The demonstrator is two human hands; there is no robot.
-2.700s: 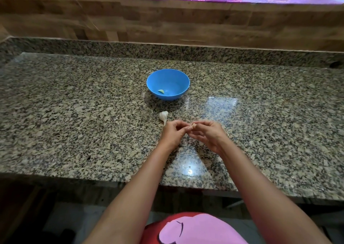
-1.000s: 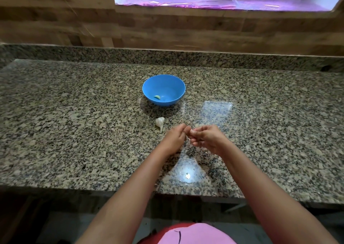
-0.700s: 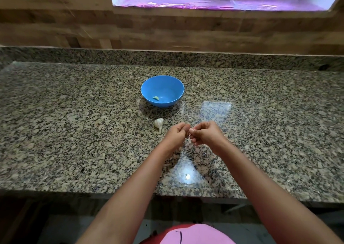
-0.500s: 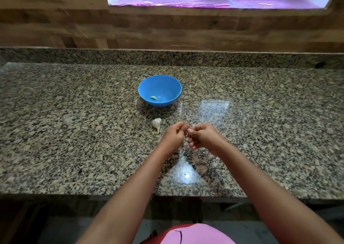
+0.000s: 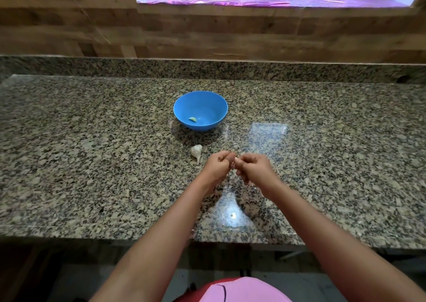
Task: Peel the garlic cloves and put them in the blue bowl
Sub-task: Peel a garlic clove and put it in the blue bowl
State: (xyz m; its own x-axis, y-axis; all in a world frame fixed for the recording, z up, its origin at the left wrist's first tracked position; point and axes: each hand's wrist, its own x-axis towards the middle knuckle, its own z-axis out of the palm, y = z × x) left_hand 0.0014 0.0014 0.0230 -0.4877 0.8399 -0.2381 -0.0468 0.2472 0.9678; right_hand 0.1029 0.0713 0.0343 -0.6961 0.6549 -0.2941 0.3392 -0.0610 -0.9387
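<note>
Both hands meet above the granite worktop (image 5: 92, 154): left hand (image 5: 217, 166) and right hand (image 5: 252, 169), fingers curled, pinching something small between them, likely a garlic clove, mostly hidden. One peeled clove (image 5: 192, 119) lies in the blue bowl (image 5: 200, 98). An unpeeled garlic piece (image 5: 196, 151) rests between bowl and left hand.

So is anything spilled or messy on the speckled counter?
Nothing stands out. The round blue plastic bowl sits upright with one pale peeled clove inside, and a white garlic piece lies on the granite counter beside it.
</note>
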